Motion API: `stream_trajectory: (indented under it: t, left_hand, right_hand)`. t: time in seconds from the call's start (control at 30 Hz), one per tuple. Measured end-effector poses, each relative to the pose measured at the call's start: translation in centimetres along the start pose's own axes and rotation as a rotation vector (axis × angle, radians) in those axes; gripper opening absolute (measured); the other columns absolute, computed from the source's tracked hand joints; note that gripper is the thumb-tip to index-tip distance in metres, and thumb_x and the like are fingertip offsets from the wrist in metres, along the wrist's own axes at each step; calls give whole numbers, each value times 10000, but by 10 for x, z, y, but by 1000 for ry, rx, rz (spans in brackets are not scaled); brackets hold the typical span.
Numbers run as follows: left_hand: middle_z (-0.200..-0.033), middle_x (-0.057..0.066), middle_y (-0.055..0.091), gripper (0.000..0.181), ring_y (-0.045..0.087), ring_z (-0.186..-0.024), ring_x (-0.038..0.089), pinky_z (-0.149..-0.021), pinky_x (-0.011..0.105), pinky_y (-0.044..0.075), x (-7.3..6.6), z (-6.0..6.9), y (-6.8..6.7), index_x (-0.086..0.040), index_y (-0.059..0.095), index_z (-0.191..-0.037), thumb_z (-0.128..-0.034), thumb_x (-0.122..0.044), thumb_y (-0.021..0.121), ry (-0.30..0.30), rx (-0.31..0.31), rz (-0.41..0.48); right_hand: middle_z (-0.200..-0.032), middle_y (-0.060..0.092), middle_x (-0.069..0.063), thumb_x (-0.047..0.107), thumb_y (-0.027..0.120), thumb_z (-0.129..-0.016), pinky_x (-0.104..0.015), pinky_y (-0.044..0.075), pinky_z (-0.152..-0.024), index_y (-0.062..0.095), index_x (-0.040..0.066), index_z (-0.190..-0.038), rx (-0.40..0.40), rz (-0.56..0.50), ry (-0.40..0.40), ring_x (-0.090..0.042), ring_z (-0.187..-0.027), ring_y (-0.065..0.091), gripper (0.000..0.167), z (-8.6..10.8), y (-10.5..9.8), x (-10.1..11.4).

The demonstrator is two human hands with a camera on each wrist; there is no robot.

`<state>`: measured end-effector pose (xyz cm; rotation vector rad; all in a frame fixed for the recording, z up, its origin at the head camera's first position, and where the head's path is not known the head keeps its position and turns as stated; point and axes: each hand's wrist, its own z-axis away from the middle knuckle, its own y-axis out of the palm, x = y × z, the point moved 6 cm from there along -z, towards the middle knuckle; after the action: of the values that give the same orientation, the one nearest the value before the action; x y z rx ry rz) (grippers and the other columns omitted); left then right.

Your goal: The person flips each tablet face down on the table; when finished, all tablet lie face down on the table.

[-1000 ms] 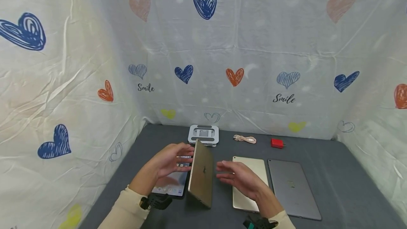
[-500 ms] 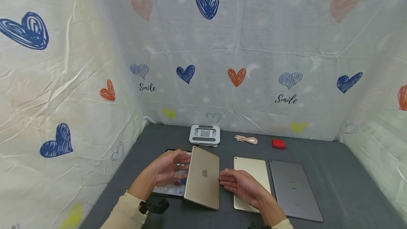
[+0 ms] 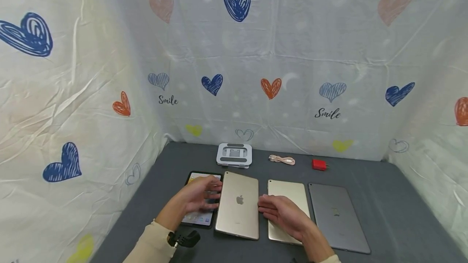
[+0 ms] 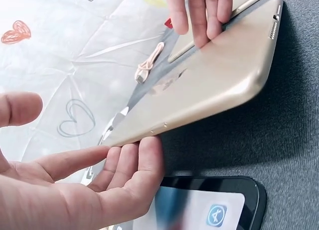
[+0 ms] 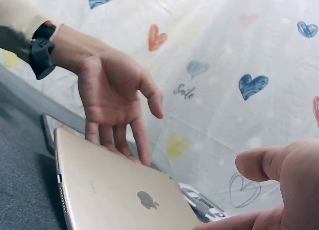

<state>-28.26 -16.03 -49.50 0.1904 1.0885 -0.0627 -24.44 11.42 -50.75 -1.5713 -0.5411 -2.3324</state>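
- While a slim gold tablet (image 3: 237, 218) is held at a slant between two hands, its smooth, matte back, with rounded corners and a shiny apple mark, is turned upward.
- Its left long edge is lifted clear of the table (image 3: 395, 206), which is covered in a dark grey, fine-grained weave; whether the right edge is set down can't really be told.
- That left edge is propped on the loosely bent fingertips of the left hand (image 3: 197, 196), thumb well apart, so not really grasped.
- The opposite edge is met by the straight fingers of the right hand (image 3: 283, 212), thumb apart too, nothing clenched.
- A black-rimmed tablet (image 3: 199, 217) with a lit screen is partly hidden behind the left hand.
- On the other side, a pale gold tablet (image 3: 292, 192) and a dark grey tablet (image 3: 338, 216) are laid flat, side by side.
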Motion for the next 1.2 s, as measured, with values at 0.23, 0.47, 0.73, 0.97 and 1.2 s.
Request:
stream_trajectory:
  t: [0.23,0.47,0.73,0.97,1.2]
  left_hand:
    - [-1421,249,564,464,591,-1279,429,-979,574,647,2,-4,7,71,616,-1354,-1047,-276,592,11,11,-45]
    - [-1479,322,541,426,607,-1288,462,-982,599,648,2,-6,12,83,607,-1329,-1067,-249,561,34,41,-96]
    - [-1612,402,442,608,492,-1485,549,-1191,626,514,-4,5,9,146,408,-1568,-1103,-228,522,61,139,-148]
    - [-1650,373,437,614,422,-1570,502,-1303,598,386,-14,19,-19,153,384,-1580,-1148,-266,501,91,238,-79]
    - [-1616,379,468,609,580,-1468,440,-1184,483,550,-18,29,-73,199,331,-1597,-1186,-240,426,139,298,-31]
  right_hand:
    - [-1657,401,-391,410,511,-1161,-578,363,-1322,360,-203,-1582,-37,8,9,-507,-1565,420,759,3,-4,2]
    - [-1638,433,-380,388,500,-1167,-572,373,-1318,374,-203,-1573,-56,18,20,-498,-1554,442,728,6,-7,4]
    - [-1645,438,-373,386,512,-1158,-632,356,-1312,381,-194,-1582,-71,101,-11,-523,-1554,432,730,8,-4,13]
    - [-1725,314,-359,385,515,-1161,-563,326,-1345,289,-164,-1642,56,51,-100,-498,-1609,356,764,2,10,31]
    - [-1726,319,-353,348,518,-1155,-514,319,-1356,290,-147,-1648,160,-83,-122,-489,-1628,320,735,-20,37,40]
